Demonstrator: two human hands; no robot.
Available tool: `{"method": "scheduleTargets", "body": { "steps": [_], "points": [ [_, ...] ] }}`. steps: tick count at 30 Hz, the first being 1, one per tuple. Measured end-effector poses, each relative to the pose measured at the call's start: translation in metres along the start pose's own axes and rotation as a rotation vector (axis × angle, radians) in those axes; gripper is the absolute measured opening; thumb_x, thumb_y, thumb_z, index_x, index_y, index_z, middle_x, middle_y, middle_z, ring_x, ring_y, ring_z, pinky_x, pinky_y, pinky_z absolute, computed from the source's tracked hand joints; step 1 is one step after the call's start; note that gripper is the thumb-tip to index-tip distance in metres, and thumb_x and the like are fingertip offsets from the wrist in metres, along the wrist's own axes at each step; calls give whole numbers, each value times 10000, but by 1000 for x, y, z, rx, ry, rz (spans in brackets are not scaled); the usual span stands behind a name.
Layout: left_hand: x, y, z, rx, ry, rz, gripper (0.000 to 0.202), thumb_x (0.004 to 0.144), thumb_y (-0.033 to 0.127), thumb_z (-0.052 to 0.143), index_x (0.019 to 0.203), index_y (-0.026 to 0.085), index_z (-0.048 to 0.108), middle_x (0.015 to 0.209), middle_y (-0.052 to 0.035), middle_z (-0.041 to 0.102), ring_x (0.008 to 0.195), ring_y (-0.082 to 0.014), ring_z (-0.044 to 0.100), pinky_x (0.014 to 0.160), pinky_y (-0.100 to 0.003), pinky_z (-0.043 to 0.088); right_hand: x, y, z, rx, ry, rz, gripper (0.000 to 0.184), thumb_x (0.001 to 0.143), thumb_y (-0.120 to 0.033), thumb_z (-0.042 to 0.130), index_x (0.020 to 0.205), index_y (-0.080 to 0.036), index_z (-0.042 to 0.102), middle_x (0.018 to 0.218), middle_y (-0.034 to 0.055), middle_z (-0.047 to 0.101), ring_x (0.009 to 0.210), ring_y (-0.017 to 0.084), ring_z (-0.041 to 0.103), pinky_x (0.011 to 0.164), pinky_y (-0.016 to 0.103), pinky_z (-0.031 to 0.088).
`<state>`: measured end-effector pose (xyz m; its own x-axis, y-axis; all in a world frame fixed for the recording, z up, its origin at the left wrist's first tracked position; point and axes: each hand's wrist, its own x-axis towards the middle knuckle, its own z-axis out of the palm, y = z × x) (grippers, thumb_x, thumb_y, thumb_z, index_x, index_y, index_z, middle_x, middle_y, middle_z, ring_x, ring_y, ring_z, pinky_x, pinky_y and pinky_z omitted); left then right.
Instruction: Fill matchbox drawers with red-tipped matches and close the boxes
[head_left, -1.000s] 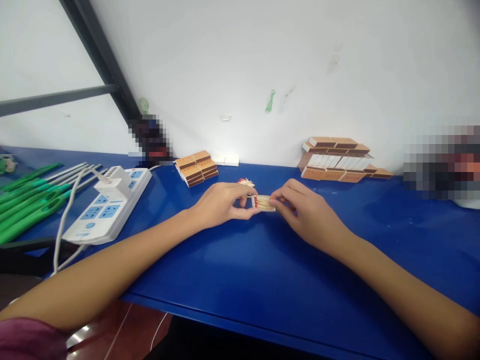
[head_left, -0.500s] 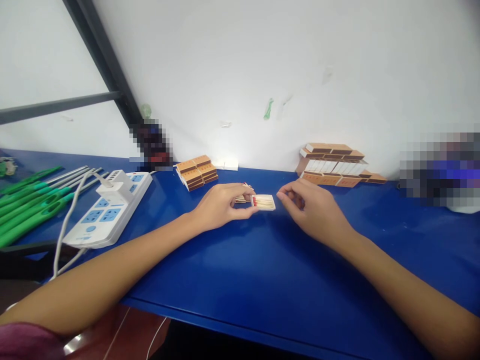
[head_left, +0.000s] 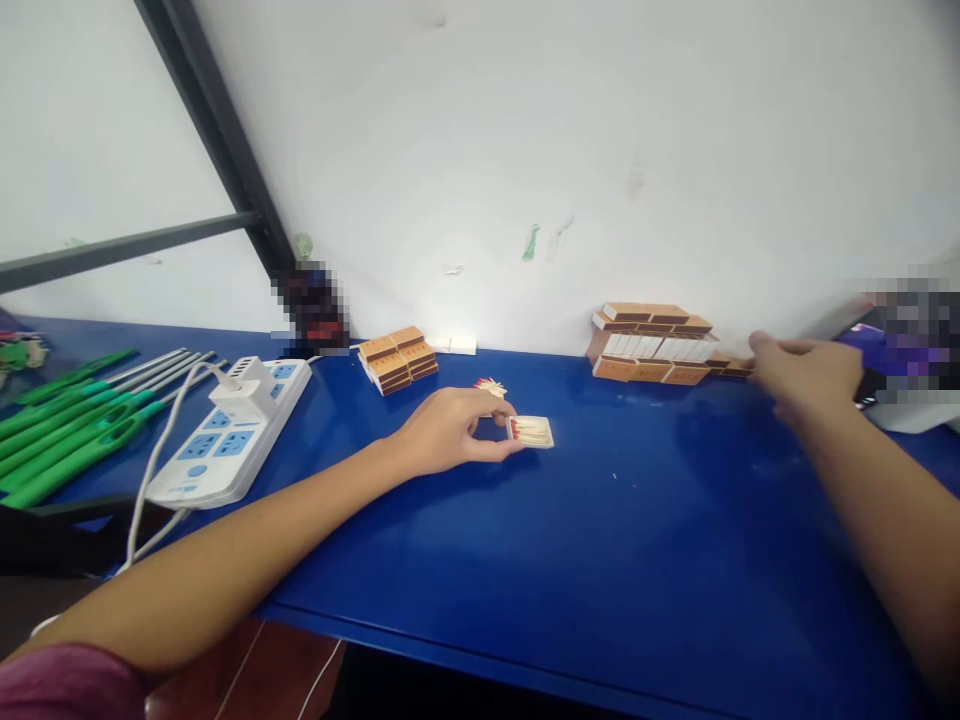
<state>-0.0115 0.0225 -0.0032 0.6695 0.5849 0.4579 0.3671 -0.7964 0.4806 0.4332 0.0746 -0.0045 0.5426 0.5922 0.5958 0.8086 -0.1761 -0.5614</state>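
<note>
Match tray steadied at frame centre while the stacked boxes are approached.

The open tray, white-walled and filled with red-tipped matches, lies flat on the blue surface, its left end pinched by the left hand. The right hand, loosely open and empty, is held at the right of the frame beside the stack of matchboxes. A box-fetching step is judged; a single box must be lifted without the stack being toppled.

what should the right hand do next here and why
Probably close the right hand on a box at the right end of the pile of matchboxes by the wall: it hovers open right beside them, while the left hand pinches the open tray of matches, which has no sleeve, on the blue table.
</note>
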Motion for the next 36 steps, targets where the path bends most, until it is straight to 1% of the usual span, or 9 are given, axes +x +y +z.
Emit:
{"method": "scheduleTargets", "body": {
  "steps": [5,10,13,17,18,22,24,28,36],
  "points": [
    [-1,-2,2,-1,52,16,282,866,435,759,1032,208,749,883,0,743,536,-66,475,542,-226,431,-12,1,8,20,-151,396,308,710,-277,801,504,-201,586,417,62,519,413,185,489,477,379,364],
    [-2,-3,4,30,98,55,273,862,403,780,1049,208,745,887,8,747,534,-60,467,556,-223,438,-11,-8,4,6,-51,470,323,696,-215,802,554,-245,513,481,43,487,537,230,526,570,435,402],
    [-2,-2,3,64,154,72,297,865,411,783,1068,197,744,879,2,753,537,-62,477,567,-227,443,-5,-18,-12,-44,117,345,394,731,-119,718,594,-296,395,599,54,501,751,277,574,758,481,425],
    [-1,-2,3,107,228,54,298,878,422,769,1072,197,749,915,-11,767,550,-67,504,579,-234,460,-22,-56,-34,36,384,-72,309,831,-202,656,670,-289,407,710,104,581,868,279,587,821,464,428],
    [-1,-2,4,111,247,48,296,880,422,766,1076,201,753,908,-9,769,553,-69,512,583,-234,467,-32,-69,-37,135,327,-73,236,867,-248,641,694,-265,481,699,88,581,760,247,576,751,443,440],
    [-2,-2,4,89,298,1,326,878,434,770,1113,208,761,898,-7,781,562,-73,546,580,-228,493,-90,-121,-41,470,-428,-136,281,912,-472,662,825,-205,679,633,34,594,559,173,535,560,331,424],
    [-1,-2,4,74,315,-19,344,871,430,781,1127,202,758,902,-7,786,561,-71,556,576,-220,506,-115,-138,-40,543,-575,-188,362,917,-550,650,814,-204,677,622,17,588,541,153,524,529,294,412],
    [-1,-1,3,50,341,-17,337,856,405,800,1110,185,763,867,-7,788,550,-67,577,565,-205,520,-137,-147,-34,641,-663,-188,460,910,-635,630,801,-191,681,603,-2,558,516,122,485,476,247,385],
    [0,0,4,50,334,-15,321,853,393,800,1096,186,769,811,3,773,556,-72,604,566,-201,533,-135,-139,-30,696,-775,-157,518,923,-682,597,734,-200,584,601,-20,511,487,97,438,449,233,351]
  ]
}}
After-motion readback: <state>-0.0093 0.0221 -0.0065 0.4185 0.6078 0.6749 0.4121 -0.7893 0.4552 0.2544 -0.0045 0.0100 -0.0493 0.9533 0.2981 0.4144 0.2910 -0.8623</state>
